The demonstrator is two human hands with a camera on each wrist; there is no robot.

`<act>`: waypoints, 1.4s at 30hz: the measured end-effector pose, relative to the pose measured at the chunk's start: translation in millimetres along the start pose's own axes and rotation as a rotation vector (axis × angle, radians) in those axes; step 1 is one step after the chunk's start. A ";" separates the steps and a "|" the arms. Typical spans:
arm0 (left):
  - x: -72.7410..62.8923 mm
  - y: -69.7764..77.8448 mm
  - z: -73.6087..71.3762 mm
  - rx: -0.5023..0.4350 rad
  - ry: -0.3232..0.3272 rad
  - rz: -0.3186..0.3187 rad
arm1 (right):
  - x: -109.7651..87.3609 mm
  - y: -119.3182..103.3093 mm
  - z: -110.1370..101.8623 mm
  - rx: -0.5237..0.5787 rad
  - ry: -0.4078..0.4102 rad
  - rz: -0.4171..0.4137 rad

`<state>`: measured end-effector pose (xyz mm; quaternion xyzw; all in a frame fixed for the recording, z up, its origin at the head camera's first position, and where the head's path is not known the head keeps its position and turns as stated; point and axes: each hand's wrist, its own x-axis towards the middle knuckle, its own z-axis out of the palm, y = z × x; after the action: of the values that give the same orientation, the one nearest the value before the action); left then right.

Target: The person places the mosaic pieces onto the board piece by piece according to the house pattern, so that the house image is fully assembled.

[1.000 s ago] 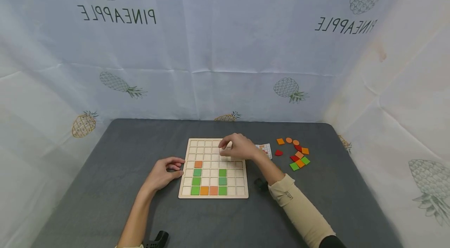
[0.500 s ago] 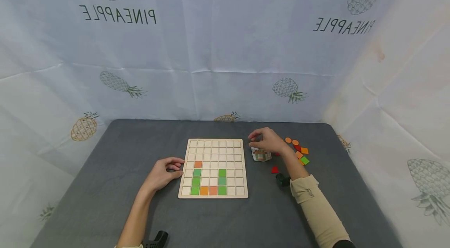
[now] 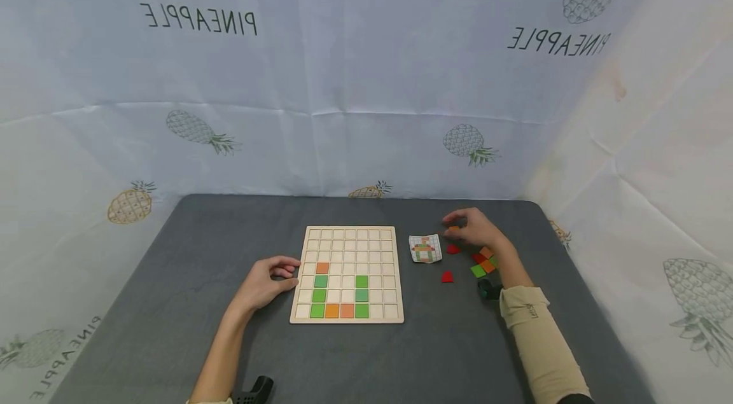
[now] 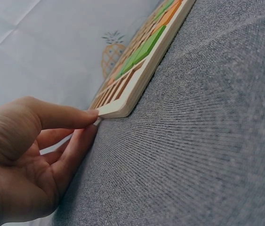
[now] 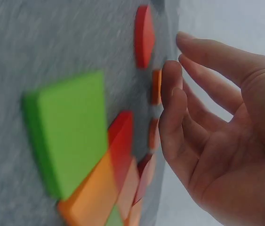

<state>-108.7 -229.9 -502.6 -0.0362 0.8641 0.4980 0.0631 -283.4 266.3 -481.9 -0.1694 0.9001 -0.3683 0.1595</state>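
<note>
Nearest me, the left hand (image 3: pixel 266 283) keeps a pinching grip on the left edge of the wooden grid board (image 3: pixel 349 268), flat on the grey counter (image 3: pixel 343 359). Rightward lie loose tiles (image 3: pixel 478 271), then a picture card (image 3: pixel 425 249); farther, the right hand's (image 3: pixel 472 229) grip hangs spread.

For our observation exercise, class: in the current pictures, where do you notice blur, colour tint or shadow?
Right wrist: the nearest green tile looks blurred; left wrist: the tabletop weave beside the board is fairly crisp; head: the backdrop looks bluish centrally, warmer towards the right, with a soft shadow beside the left forearm.
</note>
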 end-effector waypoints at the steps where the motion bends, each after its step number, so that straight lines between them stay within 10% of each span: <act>1: 0.4 -0.2 -0.1 0.001 0.001 0.001 | -0.3 3.0 -0.5 0.002 0.006 0.011; 24: 8.6 -1.6 -5.0 0.007 -0.007 0.015 | -0.8 17.8 -6.2 -0.044 0.036 0.069; 42: 11.7 -2.1 -7.0 0.008 -0.012 0.010 | 8.4 -32.7 17.2 -0.055 0.024 -0.160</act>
<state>-120.5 -237.0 -502.7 -0.0289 0.8658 0.4952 0.0659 -277.7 230.3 -471.4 -0.2407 0.8953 -0.3571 0.1142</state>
